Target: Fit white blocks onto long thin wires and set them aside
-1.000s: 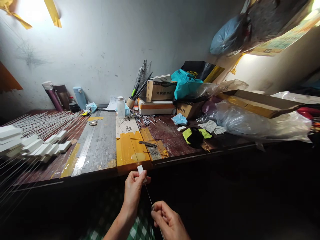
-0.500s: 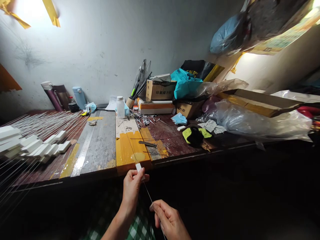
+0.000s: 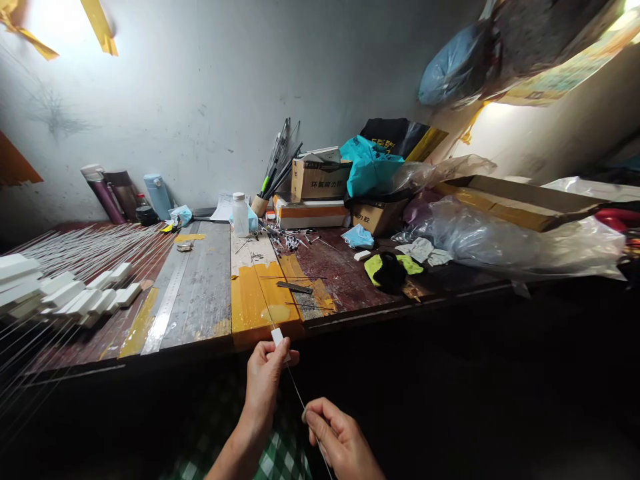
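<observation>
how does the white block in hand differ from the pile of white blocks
The held block is single; the block pile is many blocks heaped together. The held block is gripped and partly covered by the left hand; the block pile lies untouched on the left of the bench. Both are white, with thin rods showing on either side.

Matt block (image 3: 277,336), glossy tape (image 3: 250,293), shiny plastic bag (image 3: 480,237)
</observation>
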Demonstrator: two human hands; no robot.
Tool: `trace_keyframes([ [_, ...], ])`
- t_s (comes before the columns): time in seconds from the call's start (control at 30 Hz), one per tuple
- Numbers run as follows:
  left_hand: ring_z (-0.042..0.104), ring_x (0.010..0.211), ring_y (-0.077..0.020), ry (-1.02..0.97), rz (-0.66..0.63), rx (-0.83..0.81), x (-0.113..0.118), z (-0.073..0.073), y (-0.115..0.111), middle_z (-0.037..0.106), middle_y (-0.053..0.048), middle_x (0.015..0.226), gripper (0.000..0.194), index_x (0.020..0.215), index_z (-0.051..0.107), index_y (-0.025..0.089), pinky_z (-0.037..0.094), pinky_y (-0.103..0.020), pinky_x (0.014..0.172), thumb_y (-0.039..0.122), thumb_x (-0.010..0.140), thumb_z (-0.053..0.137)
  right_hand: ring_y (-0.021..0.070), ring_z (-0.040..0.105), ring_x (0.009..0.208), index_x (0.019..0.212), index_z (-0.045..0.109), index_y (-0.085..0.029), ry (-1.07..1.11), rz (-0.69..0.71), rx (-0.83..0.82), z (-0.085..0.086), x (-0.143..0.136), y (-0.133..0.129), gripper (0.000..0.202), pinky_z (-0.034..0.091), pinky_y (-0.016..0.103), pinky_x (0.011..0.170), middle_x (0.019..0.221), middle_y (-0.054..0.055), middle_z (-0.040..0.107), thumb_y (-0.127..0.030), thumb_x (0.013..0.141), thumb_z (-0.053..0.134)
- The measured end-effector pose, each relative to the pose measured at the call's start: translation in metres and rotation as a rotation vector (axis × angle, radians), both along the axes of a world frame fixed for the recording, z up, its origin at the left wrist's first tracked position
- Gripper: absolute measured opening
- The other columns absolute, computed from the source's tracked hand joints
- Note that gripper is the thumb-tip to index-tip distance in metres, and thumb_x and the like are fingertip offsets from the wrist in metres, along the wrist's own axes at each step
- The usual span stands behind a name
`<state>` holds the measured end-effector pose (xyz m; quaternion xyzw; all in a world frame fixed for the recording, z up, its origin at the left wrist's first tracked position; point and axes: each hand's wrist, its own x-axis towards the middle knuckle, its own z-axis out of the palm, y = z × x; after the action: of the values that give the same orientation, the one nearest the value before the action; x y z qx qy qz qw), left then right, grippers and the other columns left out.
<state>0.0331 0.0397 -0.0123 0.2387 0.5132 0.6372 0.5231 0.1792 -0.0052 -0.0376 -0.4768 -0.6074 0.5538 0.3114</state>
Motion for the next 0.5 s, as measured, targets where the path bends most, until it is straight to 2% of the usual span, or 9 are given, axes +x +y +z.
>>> trace_keyframes([
  [0.2, 0.069, 0.067, -0.0227, 0.000, -0.007, 0.011, 0.000, -0.003, -0.001, 0.074, -0.010, 0.067, 0.034, 0.072, 0.059, 0.013, 0.050, -0.036, 0.073, 0.044, 0.069, 0.075, 0.0073, 0.028, 0.046, 0.079, 0.057, -0.017, 0.083, 0.039, -0.053, 0.001, -0.002, 0.005, 0.040, 0.020, 0.020, 0.042, 0.055, -0.007, 0.039, -0.055, 0.089, 0.045],
  [0.3, 0.068, 0.071, -0.0209, 0.040, -0.018, 0.020, 0.000, -0.002, -0.005, 0.074, -0.009, 0.071, 0.031, 0.074, 0.059, 0.014, 0.047, -0.032, 0.075, 0.043, 0.074, 0.071, 0.0082, 0.033, 0.048, 0.080, 0.058, -0.018, -0.012, 0.024, 0.022, -0.001, 0.000, 0.001, 0.035, 0.026, 0.020, 0.044, 0.058, -0.005, 0.045, -0.050, 0.090, 0.046],
  [0.4, 0.065, 0.074, -0.0167, 0.077, -0.027, 0.072, 0.002, 0.001, -0.014, 0.075, -0.006, 0.075, 0.026, 0.077, 0.059, 0.016, 0.043, -0.026, 0.075, 0.040, 0.079, 0.067, 0.0105, 0.045, 0.056, 0.081, 0.059, -0.019, -0.118, 0.042, 0.139, -0.003, 0.008, -0.004, 0.028, 0.035, 0.020, 0.054, 0.062, -0.004, 0.050, -0.043, 0.091, 0.046],
  [0.5, 0.064, 0.075, -0.0148, 0.056, -0.040, 0.131, 0.005, 0.003, -0.022, 0.075, -0.004, 0.079, 0.022, 0.078, 0.058, 0.017, 0.041, -0.024, 0.074, 0.038, 0.081, 0.066, 0.0119, 0.049, 0.061, 0.080, 0.058, -0.021, -0.169, 0.059, 0.208, -0.004, 0.017, -0.009, 0.026, 0.040, 0.021, 0.060, 0.063, -0.004, 0.051, -0.039, 0.092, 0.044],
])
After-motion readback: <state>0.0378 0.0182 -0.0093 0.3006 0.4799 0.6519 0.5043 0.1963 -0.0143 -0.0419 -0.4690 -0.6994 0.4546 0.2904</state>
